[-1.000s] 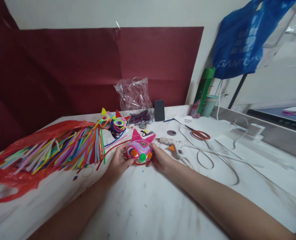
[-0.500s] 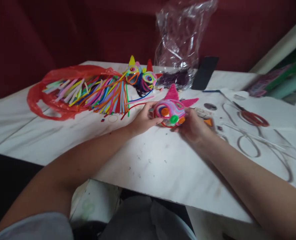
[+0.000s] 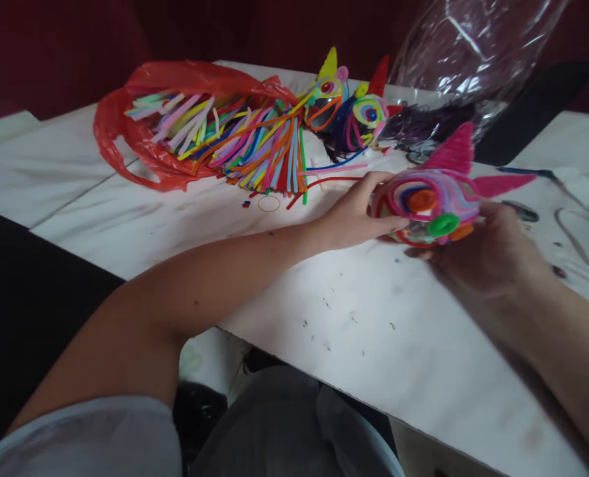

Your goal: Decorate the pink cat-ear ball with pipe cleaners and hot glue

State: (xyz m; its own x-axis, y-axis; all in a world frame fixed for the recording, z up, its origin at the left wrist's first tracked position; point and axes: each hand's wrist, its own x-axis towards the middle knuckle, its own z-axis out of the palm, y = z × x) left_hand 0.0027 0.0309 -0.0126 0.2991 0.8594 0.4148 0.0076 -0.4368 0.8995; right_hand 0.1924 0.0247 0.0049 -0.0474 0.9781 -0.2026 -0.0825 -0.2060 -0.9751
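Observation:
A round pipe-cleaner figure [image 3: 430, 202] with pink ears, coiled pink and blue stripes and orange and green pom-poms is held just above the white table [image 3: 364, 331]. My left hand [image 3: 356, 215] grips its left side. My right hand [image 3: 483, 255] cups it from the right and below. Both hands close around it together.
A red plastic bag [image 3: 135, 132] spills several coloured pipe cleaners [image 3: 254, 142] at the back left. Two finished pipe-cleaner figures [image 3: 348, 109] sit behind my hands, beside a clear plastic bag [image 3: 473, 46] and a dark phone [image 3: 527, 112]. The table's near edge runs diagonally across my lap.
My view has tilted down and to the left, and come closer. Both hands still hold the figure, now slightly raised and nearer the table's front.

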